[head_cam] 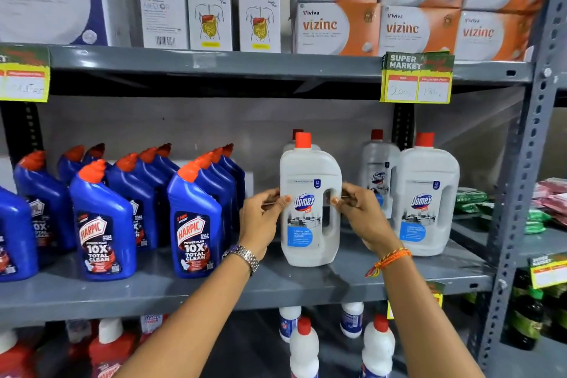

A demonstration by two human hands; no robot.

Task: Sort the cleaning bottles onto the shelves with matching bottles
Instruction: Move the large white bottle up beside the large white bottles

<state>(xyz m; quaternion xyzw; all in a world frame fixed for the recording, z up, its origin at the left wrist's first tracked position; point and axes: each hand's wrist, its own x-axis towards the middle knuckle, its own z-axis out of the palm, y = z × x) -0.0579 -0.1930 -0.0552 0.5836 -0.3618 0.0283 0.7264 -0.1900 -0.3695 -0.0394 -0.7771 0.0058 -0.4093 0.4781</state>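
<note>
Grey metal middle shelf [147, 291], store aisle, boxes stacked on the shelf above and a yellow price tag [416, 80] hanging from that upper edge. Far to the left of the white Domex bottle [310, 202] stand rows of blue Harpic bottles [196, 224] with red-orange caps, upright, packed close. Left hand [260, 218], metal watch on the wrist, comes up from below, its fingertips pressed to the Domex bottle's left edge at label height. Right hand [362, 218], orange thread at the wrist, thumb on the bottle's right side by the handle cutout, so both hands grip it between them. The bottle stands upright, base on the shelf near the front, red cap, blue-and-white label facing out. Just behind it, another red cap peeks. To its right, more Domex bottles [426, 202], same look, standing apart from it.
</note>
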